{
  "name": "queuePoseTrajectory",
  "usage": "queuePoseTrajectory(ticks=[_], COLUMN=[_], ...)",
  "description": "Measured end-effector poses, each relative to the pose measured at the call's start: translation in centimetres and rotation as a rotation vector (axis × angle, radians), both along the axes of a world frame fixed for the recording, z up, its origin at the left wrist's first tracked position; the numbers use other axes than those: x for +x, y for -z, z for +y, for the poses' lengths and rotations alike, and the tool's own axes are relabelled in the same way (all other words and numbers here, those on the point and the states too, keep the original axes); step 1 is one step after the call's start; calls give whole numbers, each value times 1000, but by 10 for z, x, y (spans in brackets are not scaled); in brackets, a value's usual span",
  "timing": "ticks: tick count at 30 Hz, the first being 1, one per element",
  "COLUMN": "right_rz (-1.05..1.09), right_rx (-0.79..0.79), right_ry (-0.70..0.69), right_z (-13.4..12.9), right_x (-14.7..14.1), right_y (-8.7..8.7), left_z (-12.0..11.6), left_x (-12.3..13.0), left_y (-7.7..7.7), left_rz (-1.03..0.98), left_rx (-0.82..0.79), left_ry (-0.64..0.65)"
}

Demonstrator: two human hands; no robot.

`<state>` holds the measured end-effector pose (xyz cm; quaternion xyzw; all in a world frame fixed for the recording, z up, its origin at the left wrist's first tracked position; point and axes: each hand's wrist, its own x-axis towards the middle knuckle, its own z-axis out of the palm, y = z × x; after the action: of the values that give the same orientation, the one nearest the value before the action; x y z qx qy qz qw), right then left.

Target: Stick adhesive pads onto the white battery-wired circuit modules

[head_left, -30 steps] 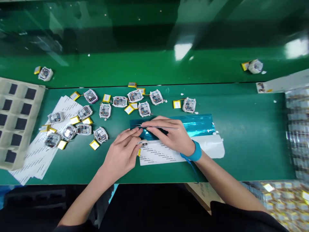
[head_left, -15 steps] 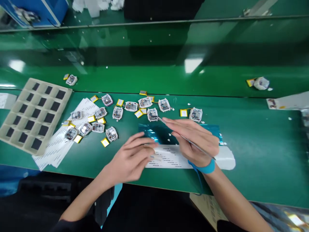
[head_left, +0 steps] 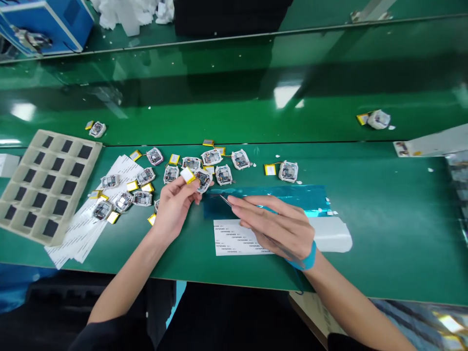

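My left hand [head_left: 173, 207] holds a small white-framed circuit module [head_left: 204, 180] with its battery [head_left: 187, 175] attached, raised a little at the near side of a cluster of like modules. In my right hand [head_left: 276, 224] are slim metal tweezers [head_left: 225, 200], their tips pointing left toward the held module and apart from it. A blue band circles the right wrist. Beneath the right hand lie a blue film strip [head_left: 292, 197] and a white printed sheet [head_left: 230, 239]. Another module [head_left: 288, 171] with a battery rests beyond the film.
A beige compartment tray [head_left: 93, 161] sits at the left, beside printed paper strips [head_left: 87, 234] with several modules on and near them. A blue box [head_left: 69, 24] stands at the back left. On the back ledge at right is one module [head_left: 379, 120].
My left hand has moved up and left and now has a module in its fingers. My right hand has drawn the tweezers back from the module cluster, down and left. The view has shifted slightly.
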<state>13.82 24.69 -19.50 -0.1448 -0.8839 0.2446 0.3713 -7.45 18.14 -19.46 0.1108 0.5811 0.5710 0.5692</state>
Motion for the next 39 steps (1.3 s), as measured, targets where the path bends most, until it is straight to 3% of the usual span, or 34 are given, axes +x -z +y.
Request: queuePoseTrajectory(ticks=[7, 13, 22, 39], right_rz=[-89, -45, -168, -198], right_rx=[105, 172, 145, 180], right_ry=[3, 27, -26, -61], right_z=[-2, -6, -5, -5], right_x=[4, 4, 0, -2], right_y=[3, 14, -9, -7], left_z=[-3, -8, -9, -9], left_x=[2, 5, 8, 15], left_y=[-10, -6, -12, -13], left_rz=[-10, 112, 80, 154], left_rx=[-8, -20, -87, -107], left_ry=[44, 40, -11, 34])
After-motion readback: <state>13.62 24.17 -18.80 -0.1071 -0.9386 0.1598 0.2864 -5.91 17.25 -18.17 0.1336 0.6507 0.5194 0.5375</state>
